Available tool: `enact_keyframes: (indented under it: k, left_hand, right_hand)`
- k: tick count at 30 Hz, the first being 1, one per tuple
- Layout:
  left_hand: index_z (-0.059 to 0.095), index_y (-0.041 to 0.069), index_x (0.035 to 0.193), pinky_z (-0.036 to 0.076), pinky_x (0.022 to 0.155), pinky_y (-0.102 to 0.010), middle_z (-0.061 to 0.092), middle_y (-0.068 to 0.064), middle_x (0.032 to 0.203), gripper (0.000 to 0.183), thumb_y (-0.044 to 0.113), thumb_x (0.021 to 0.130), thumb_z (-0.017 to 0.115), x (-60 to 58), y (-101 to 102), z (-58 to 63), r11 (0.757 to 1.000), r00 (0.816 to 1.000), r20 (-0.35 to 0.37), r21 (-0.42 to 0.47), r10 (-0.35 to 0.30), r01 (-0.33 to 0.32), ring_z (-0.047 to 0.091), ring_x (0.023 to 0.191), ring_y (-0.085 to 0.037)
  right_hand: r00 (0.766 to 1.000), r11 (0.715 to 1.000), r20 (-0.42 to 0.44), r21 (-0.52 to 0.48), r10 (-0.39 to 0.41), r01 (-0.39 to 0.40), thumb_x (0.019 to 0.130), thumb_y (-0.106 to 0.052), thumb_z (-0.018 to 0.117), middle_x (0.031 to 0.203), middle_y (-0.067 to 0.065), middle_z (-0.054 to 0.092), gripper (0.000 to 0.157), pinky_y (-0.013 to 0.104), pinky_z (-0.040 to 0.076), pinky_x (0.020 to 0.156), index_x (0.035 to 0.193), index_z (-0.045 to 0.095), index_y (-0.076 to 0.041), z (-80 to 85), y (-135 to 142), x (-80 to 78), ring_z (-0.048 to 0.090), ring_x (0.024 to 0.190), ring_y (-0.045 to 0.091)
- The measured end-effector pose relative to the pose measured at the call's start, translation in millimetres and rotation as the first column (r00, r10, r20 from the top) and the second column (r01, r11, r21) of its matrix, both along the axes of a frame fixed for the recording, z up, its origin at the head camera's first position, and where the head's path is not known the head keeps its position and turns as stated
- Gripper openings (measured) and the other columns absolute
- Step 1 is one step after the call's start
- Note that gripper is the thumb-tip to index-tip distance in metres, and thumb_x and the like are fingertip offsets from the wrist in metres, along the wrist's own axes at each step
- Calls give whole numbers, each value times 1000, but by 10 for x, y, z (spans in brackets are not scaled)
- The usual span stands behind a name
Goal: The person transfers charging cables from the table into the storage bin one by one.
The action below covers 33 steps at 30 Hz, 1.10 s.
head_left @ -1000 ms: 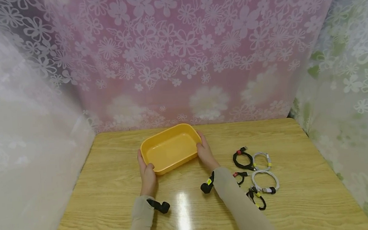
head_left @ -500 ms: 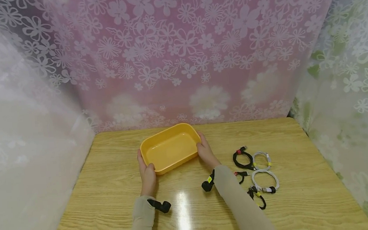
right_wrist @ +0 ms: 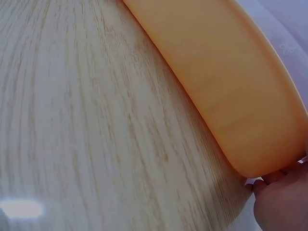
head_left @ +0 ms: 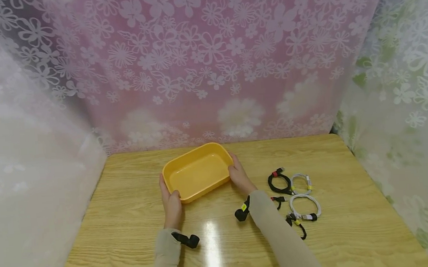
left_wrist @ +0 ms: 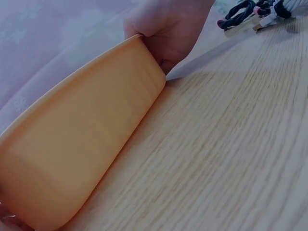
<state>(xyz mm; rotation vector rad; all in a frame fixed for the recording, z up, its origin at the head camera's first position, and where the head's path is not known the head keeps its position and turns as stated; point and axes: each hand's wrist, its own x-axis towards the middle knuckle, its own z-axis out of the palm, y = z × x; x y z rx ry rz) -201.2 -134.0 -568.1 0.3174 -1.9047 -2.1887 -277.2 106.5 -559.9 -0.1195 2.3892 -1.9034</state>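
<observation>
A yellow plastic bin with rounded corners sits at a slant near the back of the wooden table, nothing inside it. My left hand grips its left end, thumb on the rim at the near corner and fingers along the outer side. At the right end my right hand holds the rim, its thumb on top. The left wrist view shows the bin's long outer wall with the right hand at its far end. In the right wrist view the right fingers curl at the bottom corner, partly hidden.
Several coiled cables lie on the right of the table: a black one with a red tie, two white ones, and smaller black ones, partly behind the right sleeve. A pink flowered curtain hangs behind the table's back edge.
The head view has shifted slightly, so the cables and curtain appear a little further left. Both hands keep their hold on the bin, which has hardly moved.
</observation>
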Motion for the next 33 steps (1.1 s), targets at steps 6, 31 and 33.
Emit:
enact_keyframes:
  k: [6,31,33]
  left_hand:
    - [3,25,160,16,117,-36,2,6,165,91,-14,82,31,82,41,163,998,999,25,58,-31,30,11,148,-12]
    - [-1,28,159,21,113,-35,6,5,164,97,-15,79,33,249,187,41,999,999,4,-26,-38,38,18,145,-10]
    - [-2,28,159,21,114,-36,6,5,164,98,-15,79,34,274,197,50,999,999,3,-32,-43,43,18,146,-10]
  right_hand:
    - [1000,1000,5,-7,3,-3,101,-6,29,155,10,32,53,50,26,114,153,28,-13,-1,46,42,34,141,27]
    - [996,995,78,-94,46,-39,100,-1,30,148,12,40,53,43,36,102,152,33,-12,237,181,219,48,119,28]
    - [998,996,64,-85,25,-19,100,-3,31,146,9,42,52,43,36,101,150,36,-17,137,183,183,48,118,27]
